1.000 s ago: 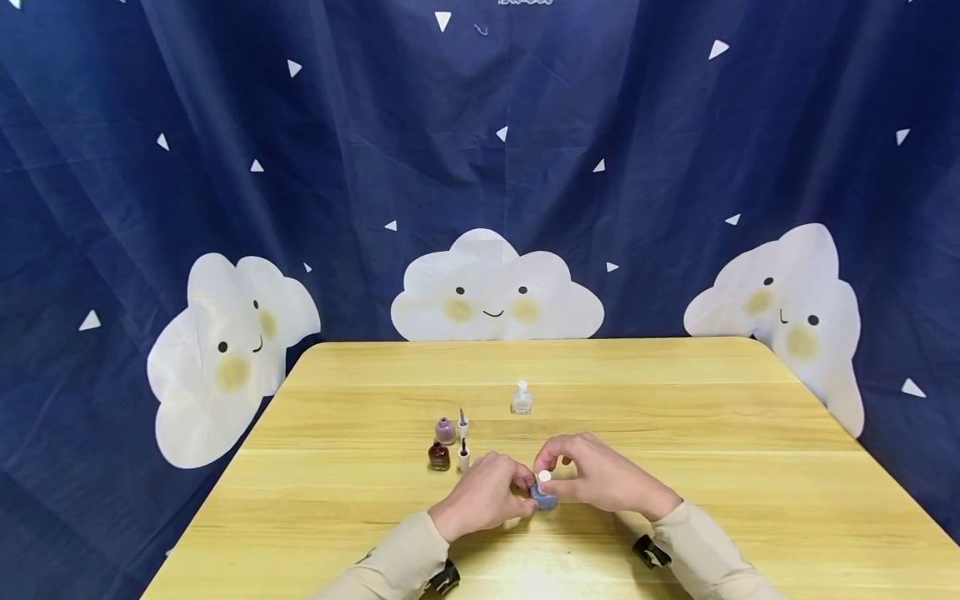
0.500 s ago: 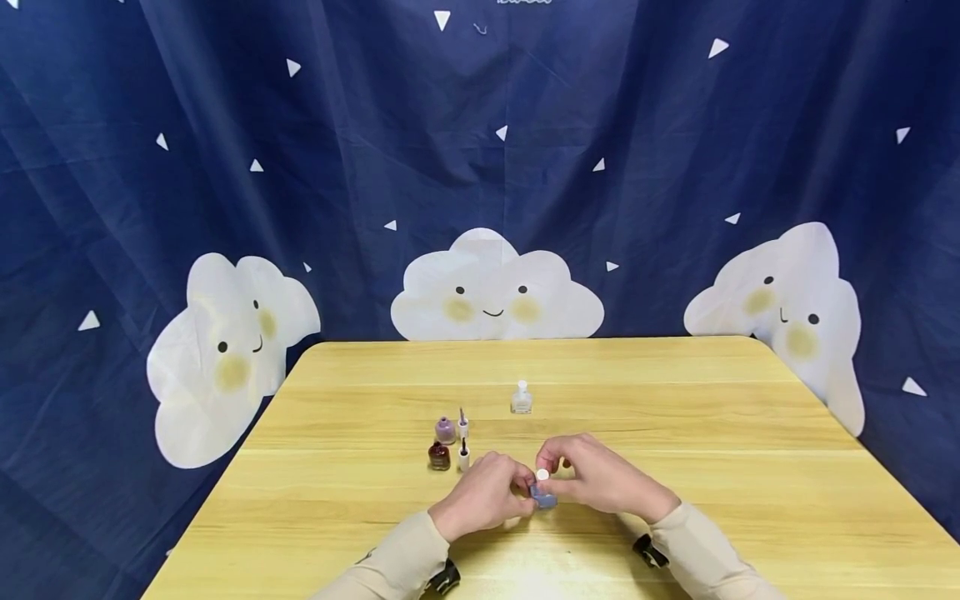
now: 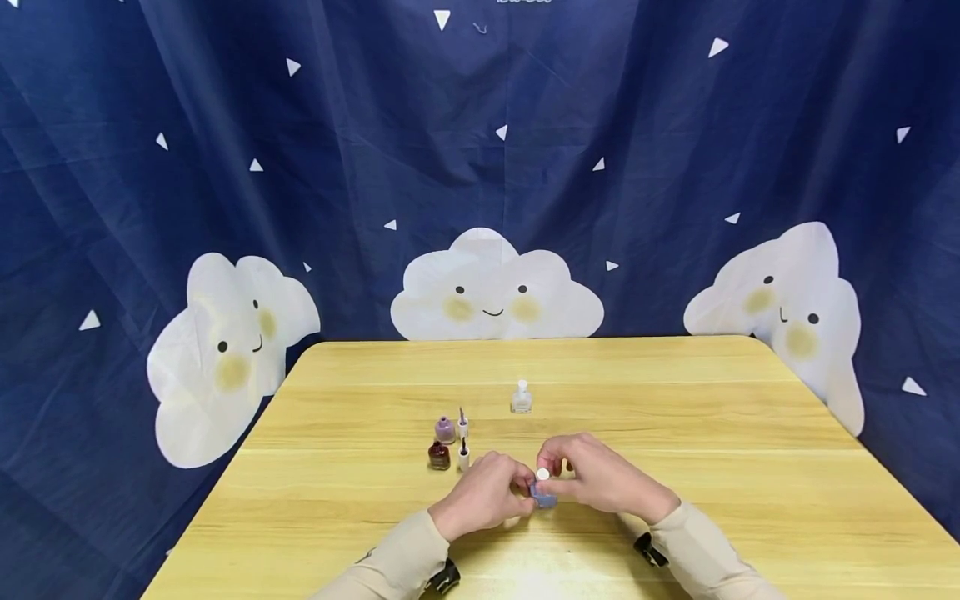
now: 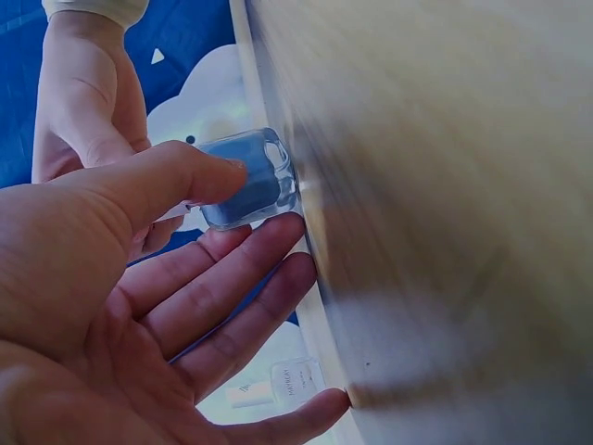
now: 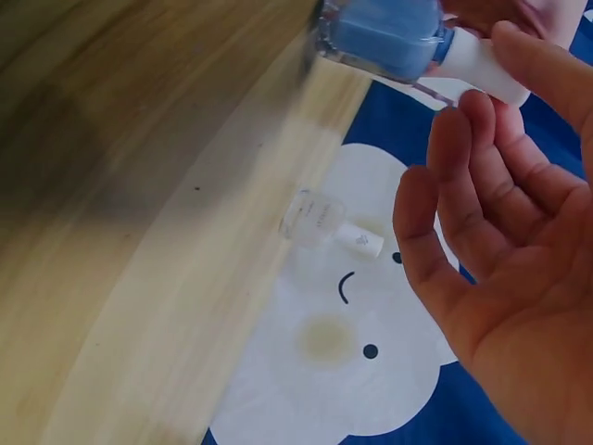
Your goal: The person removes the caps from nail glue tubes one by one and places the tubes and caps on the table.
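A blue nail polish bottle [image 3: 544, 497] stands on the table near its front. My left hand [image 3: 491, 493] pinches the glass body between thumb and fingers, which the left wrist view shows with the thumb across the blue side. On the bottle's neck sits a white cap [image 3: 543, 474], gripped by the thumb and fingers of my right hand [image 3: 600, 475]. In the right wrist view the cap [image 5: 482, 65] meets the neck of the blue bottle [image 5: 384, 37], and the other right fingers are loosely bent below it.
An uncapped lilac bottle [image 3: 446, 431] and a dark red bottle [image 3: 438, 457] stand left of the hands. Beside them two white caps stand brush-up, one lilac-tipped [image 3: 462, 427], one dark [image 3: 463, 457]. Farther back is a capped clear bottle [image 3: 521, 398] on the wooden table [image 3: 637, 400].
The white cap has tilted slightly, and the right fingers have shifted a little around it. The left hand keeps its hold on the blue bottle; the other bottles have not moved.
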Demonstrator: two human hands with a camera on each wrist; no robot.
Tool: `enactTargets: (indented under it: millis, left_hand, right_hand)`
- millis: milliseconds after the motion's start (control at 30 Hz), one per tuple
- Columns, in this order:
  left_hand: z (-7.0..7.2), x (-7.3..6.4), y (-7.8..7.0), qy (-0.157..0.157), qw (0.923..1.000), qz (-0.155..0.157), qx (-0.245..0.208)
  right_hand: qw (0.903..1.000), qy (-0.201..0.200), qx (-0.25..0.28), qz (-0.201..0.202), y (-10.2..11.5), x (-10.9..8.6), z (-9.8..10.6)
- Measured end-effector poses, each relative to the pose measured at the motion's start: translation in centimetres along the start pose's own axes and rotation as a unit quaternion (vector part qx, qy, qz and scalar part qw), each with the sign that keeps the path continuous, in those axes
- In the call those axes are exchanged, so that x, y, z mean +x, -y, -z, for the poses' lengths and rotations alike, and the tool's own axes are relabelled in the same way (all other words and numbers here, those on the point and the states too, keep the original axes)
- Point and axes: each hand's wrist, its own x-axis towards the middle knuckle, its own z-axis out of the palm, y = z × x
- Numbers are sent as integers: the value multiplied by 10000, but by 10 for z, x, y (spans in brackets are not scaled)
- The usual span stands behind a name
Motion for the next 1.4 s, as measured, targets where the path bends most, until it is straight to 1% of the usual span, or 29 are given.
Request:
enactTargets:
  millis: [167,300,433,667,767,900,1000,1200,1400]
  left_hand:
    - [0,1,1,-8,10000,3,13]
    - [0,1,1,3,10000,-60,2]
    - [0,1,2,2,10000,-82,-15]
    - [-1,1,1,-44,9999,-46,81]
    - [-1,1,1,-47,9999,-71,124]
    - [-1,1,1,-43,9999,-87,79]
    - [-1,1,0,-25,10000,-60,17]
    - [-1,0,0,-33,10000,25,2]
    - [-2,1,0,-70,9999,106,61]
  right_hand:
    - [9997,67,-89,198,1,-1,-1]
    - [9999,-24,-138,73,1,-1,-1]
    - [10000,-40,-34,-21,1,0,-1]
    - [9997,14,-20,224,2,0,-2]
    - [9996,16,-4,265,2,0,-3]
    - [9993,44,99,364,1,0,-1]
    - [9991,78,118,410,3,0,3]
    - [9995,0,129,273,11,-4,17]
    - [9996,-36,187,191,11,-6,26]
